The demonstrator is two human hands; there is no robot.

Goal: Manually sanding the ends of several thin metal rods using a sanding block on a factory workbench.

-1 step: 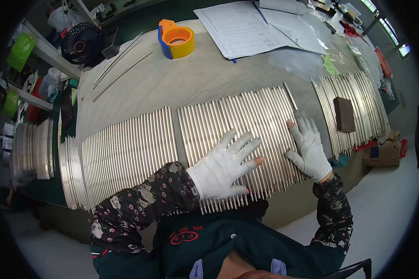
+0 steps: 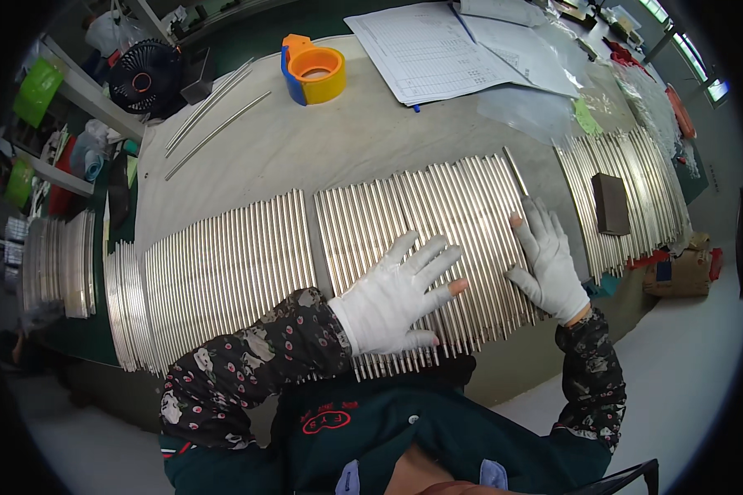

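A middle row of slim silver metal rods [image 2: 462,206] lies side by side on the table, running away from me. My left hand [image 2: 396,301], in a white glove with bare fingertips showing, rests flat across these rods with its fingers spread. At the row's right edge, my right hand [image 2: 556,272], gloved alike, has its fingers stretched out and its thumb apart, touching the outermost rods. One rod [image 2: 513,169] there sticks out farther than its neighbours, by the right fingertips. Left of a narrow gap lies another row of rods [image 2: 223,260], partly under my left sleeve.
On the right, more rods [image 2: 648,177] carry a dark brown block [image 2: 611,204]. Farther back are a few loose rods [image 2: 217,137], an orange-and-blue tape dispenser [image 2: 330,87], printed sheets [image 2: 429,54] and clear plastic [image 2: 524,111]. A black fan [image 2: 144,76] stands at the back left.
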